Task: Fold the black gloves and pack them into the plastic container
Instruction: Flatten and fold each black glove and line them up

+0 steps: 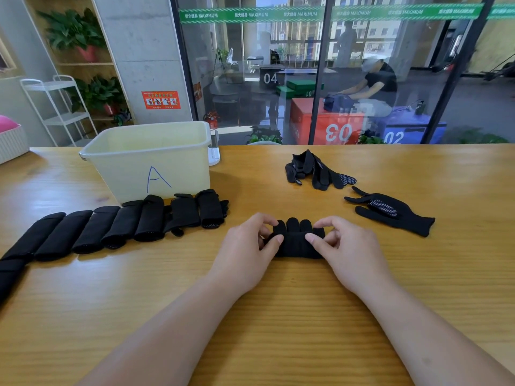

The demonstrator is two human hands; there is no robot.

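Observation:
A partly folded black glove (296, 242) lies at the middle of the wooden table (278, 316), its fingertips pointing away from me. My left hand (250, 246) pinches its left edge and my right hand (344, 246) pinches its right edge. A row of several folded black gloves (117, 227) runs along the left, in front of the pale plastic container (147, 160) marked "A". One flat glove (390, 210) lies to the right, and a loose heap of gloves (315, 169) sits behind it.
A small white bottle (214, 151) stands right of the container. A white basket (11, 140) is at the far left edge. A glass wall runs behind the table's far edge. Bare tabletop lies near me.

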